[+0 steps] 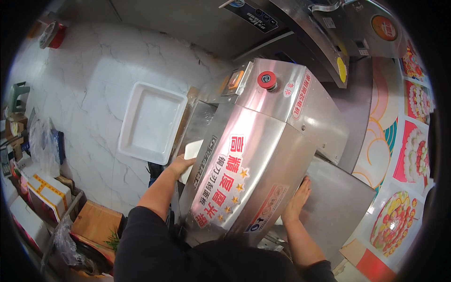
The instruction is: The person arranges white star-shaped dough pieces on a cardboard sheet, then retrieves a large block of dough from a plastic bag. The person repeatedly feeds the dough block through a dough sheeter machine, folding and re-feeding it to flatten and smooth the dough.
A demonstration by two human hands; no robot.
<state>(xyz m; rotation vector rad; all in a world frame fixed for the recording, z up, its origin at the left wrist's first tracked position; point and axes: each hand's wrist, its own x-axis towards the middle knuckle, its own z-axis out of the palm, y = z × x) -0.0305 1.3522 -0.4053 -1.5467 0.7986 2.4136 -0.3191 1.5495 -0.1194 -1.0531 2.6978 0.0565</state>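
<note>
Left hand [180,165] and right hand [298,199] flank a steel slicing machine [256,155], at 9 and 3 o'clock of its body.

The left hand's fingers curl onto a white slab [191,152] at the machine's left opening; whether they clamp it cannot be told. The right hand lies flat, fingers together, against the machine's right side by a steel panel [336,197]. A red round button [267,79] sits at 12 o'clock on the housing; red lettered stickers [225,181] run down its sloped cover. A white square tray [151,123] lies at 10 o'clock on the marble floor [94,94]. Colourful food posters [413,150] line the 3 o'clock edge, and a white and yellow box [47,190] sits at 8 o'clock.
</note>
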